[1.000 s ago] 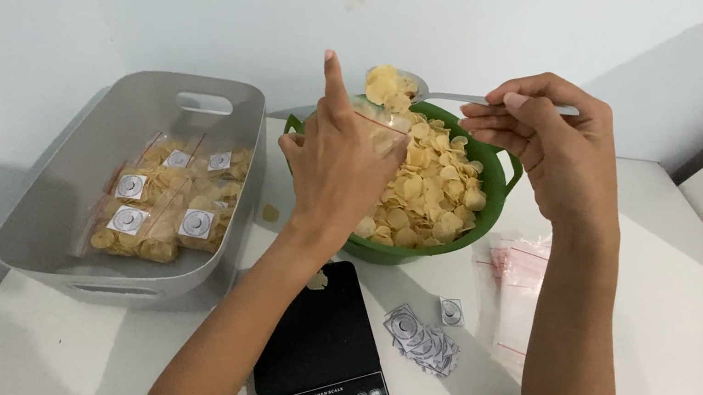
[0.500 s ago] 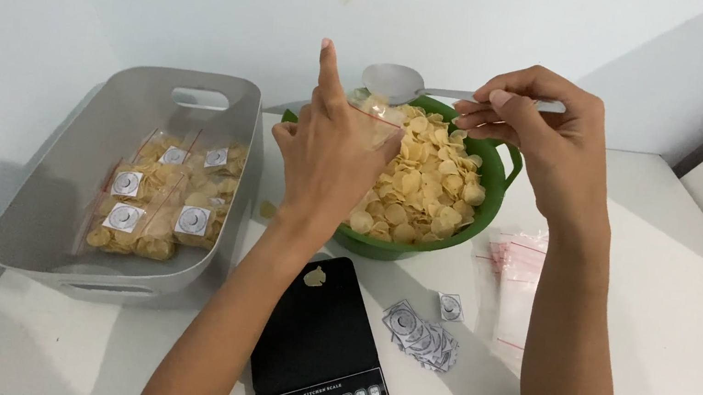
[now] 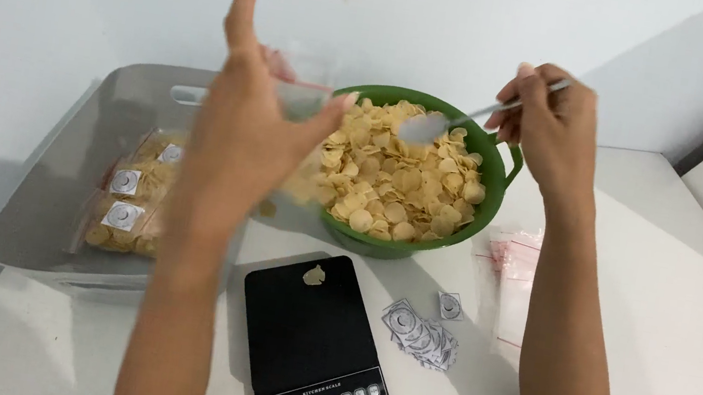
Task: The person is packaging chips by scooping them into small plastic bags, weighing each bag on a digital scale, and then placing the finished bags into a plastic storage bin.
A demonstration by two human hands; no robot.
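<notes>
My left hand (image 3: pixel 241 130) is raised in front of the grey bin and grips a small clear plastic bag (image 3: pixel 306 98) with a few pale chips in it; the bag is blurred and mostly hidden by the hand. My right hand (image 3: pixel 553 125) holds a metal spoon (image 3: pixel 436 127) by its handle, the bowl of the spoon dipping into the yellow chips (image 3: pixel 396 176) that fill the green bowl (image 3: pixel 491 167). A black kitchen scale (image 3: pixel 307 339) lies below the bowl with one loose chip (image 3: pixel 315 276) on its plate.
A grey plastic bin (image 3: pixel 45 198) at the left holds several filled chip bags with round labels (image 3: pixel 121 214). A pile of small labels (image 3: pixel 424 334) and a stack of empty clear zip bags (image 3: pixel 520 283) lie right of the scale on the white table.
My left hand has lifted the bag up and to the left, away from the bowl. The right hand has lowered the emptied spoon into the chips.
</notes>
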